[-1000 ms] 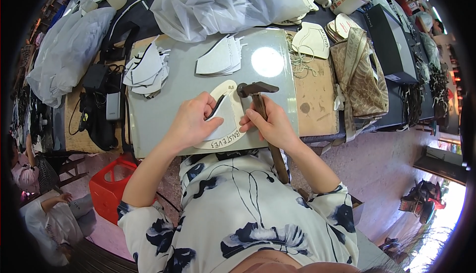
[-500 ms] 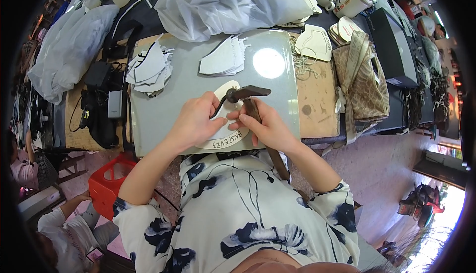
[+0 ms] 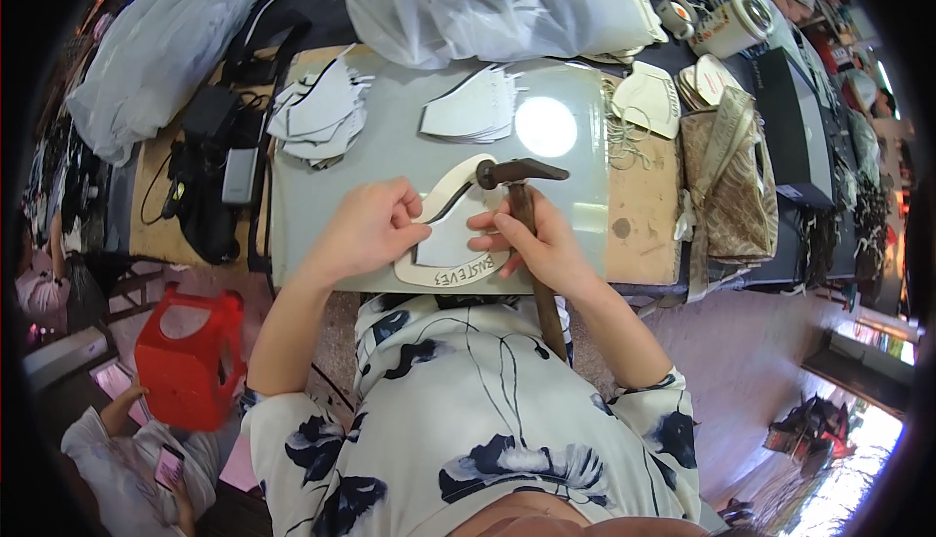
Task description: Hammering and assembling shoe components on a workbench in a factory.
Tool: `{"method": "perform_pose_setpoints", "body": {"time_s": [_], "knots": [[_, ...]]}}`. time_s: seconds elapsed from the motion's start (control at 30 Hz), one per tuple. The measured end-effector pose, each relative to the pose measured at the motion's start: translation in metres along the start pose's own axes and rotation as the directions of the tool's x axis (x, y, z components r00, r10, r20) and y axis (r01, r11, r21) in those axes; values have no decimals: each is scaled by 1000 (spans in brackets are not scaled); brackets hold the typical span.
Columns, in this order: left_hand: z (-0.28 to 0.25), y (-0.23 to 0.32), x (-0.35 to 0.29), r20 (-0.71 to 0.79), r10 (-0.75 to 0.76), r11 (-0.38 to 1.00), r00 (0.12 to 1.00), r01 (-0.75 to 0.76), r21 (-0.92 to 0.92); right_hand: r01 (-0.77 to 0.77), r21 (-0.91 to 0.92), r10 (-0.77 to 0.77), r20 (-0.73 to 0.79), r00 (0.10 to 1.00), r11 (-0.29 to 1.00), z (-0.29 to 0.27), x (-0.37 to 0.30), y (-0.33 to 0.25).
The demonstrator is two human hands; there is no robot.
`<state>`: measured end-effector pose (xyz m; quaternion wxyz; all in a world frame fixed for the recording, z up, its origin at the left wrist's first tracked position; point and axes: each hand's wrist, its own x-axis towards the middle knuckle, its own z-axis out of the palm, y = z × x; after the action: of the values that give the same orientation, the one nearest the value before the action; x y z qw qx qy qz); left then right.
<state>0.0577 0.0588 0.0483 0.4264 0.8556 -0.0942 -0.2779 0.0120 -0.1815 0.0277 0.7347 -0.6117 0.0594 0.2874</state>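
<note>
In front of me on the grey board point(image 3: 390, 152) lies a cream curved template point(image 3: 450, 186) with handwriting along its near edge. A white cut piece point(image 3: 447, 233) with a black curved edge rests on it. My left hand point(image 3: 366, 230) is at the piece's left edge, fingers curled and thumb close to them; whatever it pinches is hidden. My right hand point(image 3: 541, 244) holds a hammer point(image 3: 522, 207) against the palm, its dark head up and its handle toward my body. The fingertips of that hand reach over the right side of the white piece.
Two stacks of white cut pieces, left point(image 3: 320, 118) and right point(image 3: 473, 106), lie on the board's far part. Beyond is a large plastic bag point(image 3: 478, 10). A patterned bag point(image 3: 731, 181) and a black box point(image 3: 792, 132) stand at right. A person at lower left grips a red stool point(image 3: 185, 361).
My left hand has drawn back a little from the white piece, baring more of it, and its fingers have curled. The view has shifted. The red stool at left has been moved nearer.
</note>
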Motion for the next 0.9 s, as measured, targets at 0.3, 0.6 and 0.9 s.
{"method": "perform_pose_setpoints", "body": {"time_s": [0.3,0.6,0.9], "knots": [[-1,2,2,30,65,989,997,-69,132,5,-49,-7,-45,999,999,2,0,-1],[-7,16,4,116,60,978,991,-81,190,6,-44,-9,-61,998,999,4,-1,-2],[6,-4,2,142,-62,980,988,87,-178,35,-87,-42,-84,996,996,11,-5,1]]}}
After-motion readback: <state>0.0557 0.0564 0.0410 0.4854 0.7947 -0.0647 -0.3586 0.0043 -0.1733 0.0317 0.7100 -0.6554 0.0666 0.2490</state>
